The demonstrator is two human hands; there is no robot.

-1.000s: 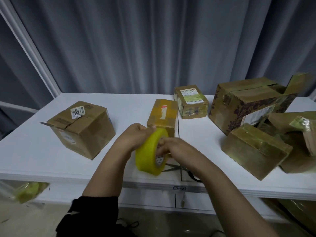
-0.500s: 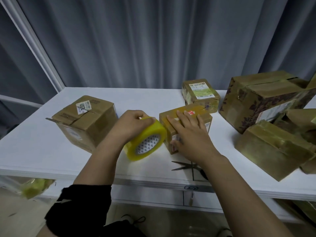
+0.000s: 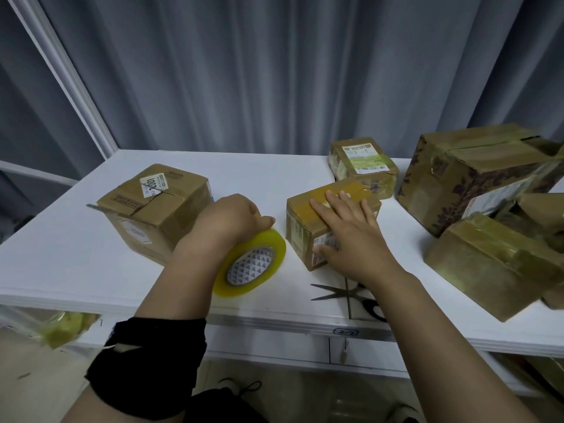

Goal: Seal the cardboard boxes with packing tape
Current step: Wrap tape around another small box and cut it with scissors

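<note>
Since a second ago, the right hand has been taken off the tape roll and laid on the small box, which has been turned so that its long axis now runs from near-left to far-right.

In the head view, the right hand is pressed flat on the top of that box, fingers straight and slightly apart along the long axis, thumb down the near face. The roll is held just left of the box, close but apart from it, by the left hand, whose fingers are curled over its upper rim. Whether a strip is stretched from roll to box cannot be made out. The left hand is judged the nearer for drawing tape across the top.

Scissors lie just in front of the box, partly under the right forearm. A larger box stands well to its left, a labelled box just behind it, and a printed box and a taped box to its right. Nothing is seen between roll and box.
</note>
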